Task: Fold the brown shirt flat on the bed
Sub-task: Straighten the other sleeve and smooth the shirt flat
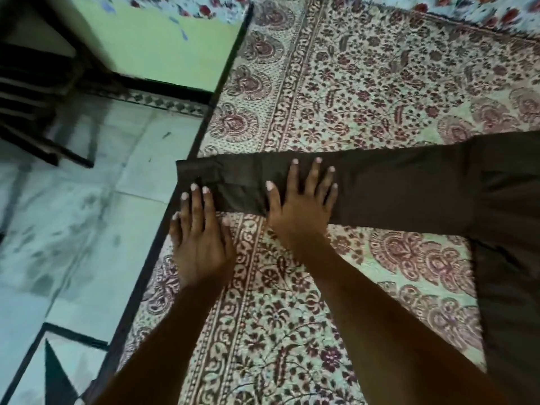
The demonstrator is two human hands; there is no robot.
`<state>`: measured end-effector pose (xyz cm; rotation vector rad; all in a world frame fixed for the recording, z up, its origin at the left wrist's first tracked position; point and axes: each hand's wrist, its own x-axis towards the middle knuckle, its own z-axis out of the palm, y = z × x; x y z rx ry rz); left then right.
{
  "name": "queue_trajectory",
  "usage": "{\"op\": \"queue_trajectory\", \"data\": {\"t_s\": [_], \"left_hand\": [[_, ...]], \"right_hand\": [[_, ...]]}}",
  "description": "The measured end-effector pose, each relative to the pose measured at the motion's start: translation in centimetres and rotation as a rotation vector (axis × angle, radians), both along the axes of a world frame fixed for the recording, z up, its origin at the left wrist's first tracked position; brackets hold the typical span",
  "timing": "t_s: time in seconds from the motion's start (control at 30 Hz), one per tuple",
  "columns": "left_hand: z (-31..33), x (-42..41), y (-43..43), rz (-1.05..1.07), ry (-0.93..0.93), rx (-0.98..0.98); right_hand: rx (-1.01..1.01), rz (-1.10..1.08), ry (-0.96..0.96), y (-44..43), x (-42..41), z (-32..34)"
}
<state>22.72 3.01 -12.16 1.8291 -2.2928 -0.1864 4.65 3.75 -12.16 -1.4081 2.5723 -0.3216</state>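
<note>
The brown shirt (409, 185) lies on the bed (365, 83), which has a cream and maroon floral cover. One long sleeve stretches left to the bed's edge, its cuff (201, 171) at the border. The shirt's body runs down the right side and off the frame. My right hand (301, 197) presses flat on the sleeve with fingers spread. My left hand (201, 238) lies flat beside it, fingertips touching the cuff end, palm on the cover.
The bed's dark left edge (163, 229) runs diagonally, with a pale tiled floor (73, 214) beyond it. A dark piece of furniture (32, 92) stands on the floor at the upper left. A flowered sheet (467, 7) lies at the far end.
</note>
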Motion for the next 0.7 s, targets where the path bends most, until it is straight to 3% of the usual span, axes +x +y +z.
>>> {"op": "queue_trajectory", "data": {"t_s": [0.07,0.2,0.3,0.43,0.53,0.7], "left_hand": [[-0.2,0.0,0.0,0.006,0.021,-0.006],[-0.4,0.3,-0.2,0.023,0.072,0.009],[-0.2,0.4,0.0,0.02,0.08,0.044],[0.8,0.1,0.3,0.007,0.077,0.07],[1.6,-1.6,1.6,-0.067,0.091,0.024],[2.6,-11.0,5.1,-0.54,0.177,0.069]], "right_hand": [[0.045,0.014,0.042,-1.2,1.6,-0.3],[0.036,0.406,0.075,-3.1,4.5,-0.6],[0.014,0.498,0.02,-2.6,4.0,0.1],[-0.043,0.188,-0.155,0.3,0.2,1.9],[0.001,-0.045,-0.146,4.7,-4.8,2.2],[-0.012,-0.282,0.044,13.4,-16.1,3.1]]}}
